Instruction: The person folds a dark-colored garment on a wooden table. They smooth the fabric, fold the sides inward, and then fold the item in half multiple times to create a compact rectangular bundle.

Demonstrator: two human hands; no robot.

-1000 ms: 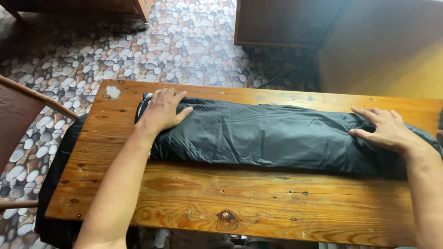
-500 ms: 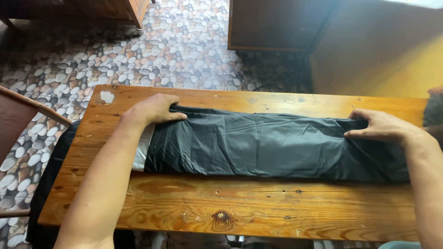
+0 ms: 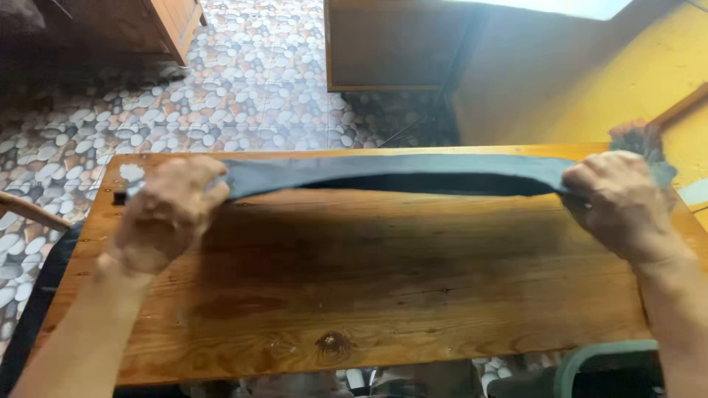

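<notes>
A dark grey folded garment [image 3: 398,171] hangs stretched in a long band above the far half of the wooden table [image 3: 354,287]. My left hand [image 3: 169,214] grips its left end in a closed fist. At the opposite end my right hand [image 3: 619,203] clutches the garment in the same way. The cloth is held edge-on, so it shows only as a thin strip with a shadow beneath it on the wood. Both hands are motion-blurred.
Pebble-patterned floor tiles [image 3: 243,88] lie beyond the table. A dark wooden cabinet [image 3: 391,44] stands at the back, beside a yellow wall [image 3: 627,88]. A wooden chair arm [image 3: 29,210] pokes in at left. A green chair rim [image 3: 605,354] sits below the table's near right edge.
The garment lay flat on the table under my palms. Now both hands have closed on its ends and lifted it off the wood, stretched taut.
</notes>
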